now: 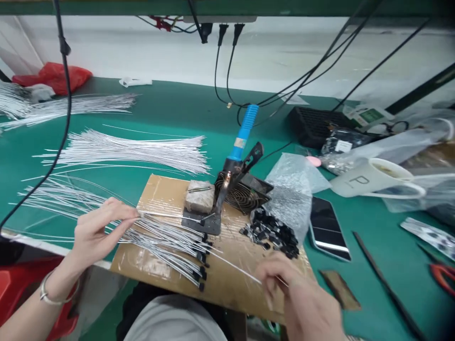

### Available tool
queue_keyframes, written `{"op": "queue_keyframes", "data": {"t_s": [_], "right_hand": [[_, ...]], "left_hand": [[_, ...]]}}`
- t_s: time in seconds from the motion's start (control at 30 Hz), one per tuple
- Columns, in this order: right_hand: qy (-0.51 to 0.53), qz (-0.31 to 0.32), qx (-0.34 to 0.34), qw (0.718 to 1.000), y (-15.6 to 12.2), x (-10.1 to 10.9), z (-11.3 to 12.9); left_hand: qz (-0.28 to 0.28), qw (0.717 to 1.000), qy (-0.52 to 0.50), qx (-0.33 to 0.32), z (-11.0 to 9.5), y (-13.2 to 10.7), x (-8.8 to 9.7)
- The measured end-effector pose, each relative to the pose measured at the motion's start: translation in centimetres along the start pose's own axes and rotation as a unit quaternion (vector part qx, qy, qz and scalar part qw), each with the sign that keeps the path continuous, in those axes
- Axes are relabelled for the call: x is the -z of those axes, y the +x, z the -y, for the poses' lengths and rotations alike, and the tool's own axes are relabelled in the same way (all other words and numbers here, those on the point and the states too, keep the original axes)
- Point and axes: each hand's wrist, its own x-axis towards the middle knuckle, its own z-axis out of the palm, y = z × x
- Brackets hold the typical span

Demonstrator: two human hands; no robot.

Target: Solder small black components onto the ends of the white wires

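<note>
My left hand (pixel 103 227) is closed in a pinch on a white wire (pixel 170 216), whose far end reaches the dark metal base plate below the soldering iron. The blue-handled soldering iron (pixel 244 132) leans upright in its stand beside a pale block (pixel 199 196). Under and beside my left hand lie many white wires with small black ends (pixel 177 244). My right hand (pixel 295 293), slightly blurred, has its fingers closed around a thin whitish strand (pixel 238 269) that points up and left over the cardboard (pixel 227 289). A pile of small black parts (pixel 275 232) rests above that hand.
More bundles of white wires (pixel 138 149) spread over the green table at left. A round fan grille (pixel 243 194) and bubble wrap (pixel 291 184) sit behind the black parts. To the right are a phone (pixel 329 229), a mug (pixel 369 177) and red-handled scissors (pixel 442 277). A black cable (pixel 67 94) hangs at left.
</note>
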Motion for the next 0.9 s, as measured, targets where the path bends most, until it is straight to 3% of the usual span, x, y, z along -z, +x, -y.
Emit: {"op": "queue_keyframes", "data": {"t_s": [0.17,0.47,0.57,0.73,0.9], "right_hand": [[0.014,0.005,-0.084,0.996,-0.2,-2.1,2.0],[0.096,0.037,-0.117,0.988,-0.7,-2.0,0.6],[0.104,0.049,-0.089,0.989,-0.6,-3.0,-0.3],[0.062,0.023,0.012,0.998,-0.5,-4.1,-1.4],[0.051,0.016,0.034,0.998,-0.4,-4.1,-1.7]], "left_hand": [[0.012,0.999,0.021,-0.040,-0.5,-0.9,-1.2],[0.019,0.994,0.037,-0.101,-0.3,-0.3,-2.1],[0.045,0.991,0.041,-0.119,-0.4,0.0,-2.5],[0.067,0.988,0.056,-0.130,-0.2,0.4,-2.9],[0.083,0.986,0.055,-0.131,0.1,0.3,-3.3]]}}
